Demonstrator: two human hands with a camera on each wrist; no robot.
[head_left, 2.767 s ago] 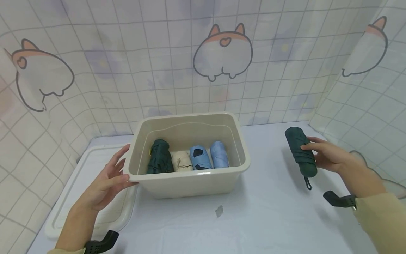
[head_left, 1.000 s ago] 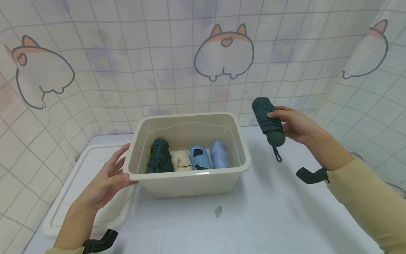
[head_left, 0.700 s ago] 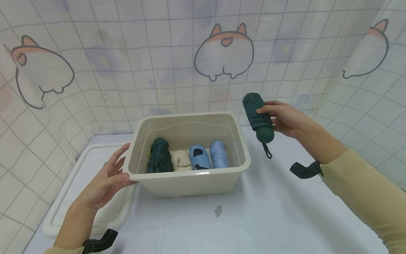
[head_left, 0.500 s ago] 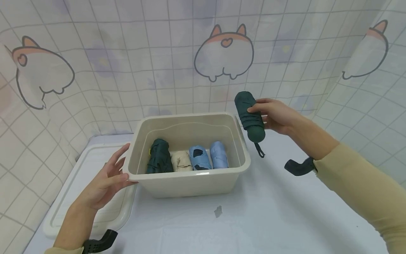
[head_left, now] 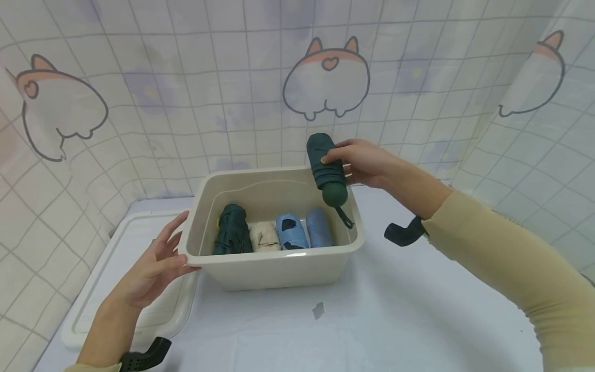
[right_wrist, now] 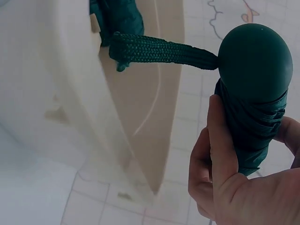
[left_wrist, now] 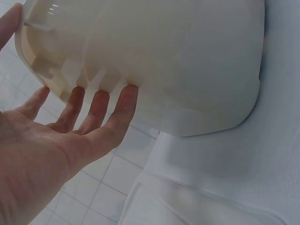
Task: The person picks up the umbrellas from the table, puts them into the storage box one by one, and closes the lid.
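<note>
My right hand (head_left: 367, 163) grips a folded dark green umbrella (head_left: 319, 152), thumb on the near side, held slanted above the right end of the beige plastic bin (head_left: 274, 271). The umbrella's rounded handle end (right_wrist: 255, 61) and woven strap (right_wrist: 164, 50) show in the right wrist view; the strap hangs over the bin's interior. Inside the bin lie another dark green umbrella (head_left: 233, 230), a small beige rolled bundle (head_left: 265, 237), a blue roll with black patches (head_left: 293, 235) and a plain blue roll (head_left: 318, 230). My left hand (head_left: 149, 274) spans the bin's left end, fingertips (left_wrist: 129, 93) touching its outer wall.
A white lid (head_left: 93, 289) lies flat on the table at the left, partly under my left forearm. A tile-patterned curtain (head_left: 251, 98) with cartoon animals stands behind and along both sides. A grey patch (head_left: 318, 310) marks the white tabletop before the bin.
My right hand has lifted the dark green umbrella from the right side of the table and carried it left, over the bin's right end. The left hand has stayed at the bin.
</note>
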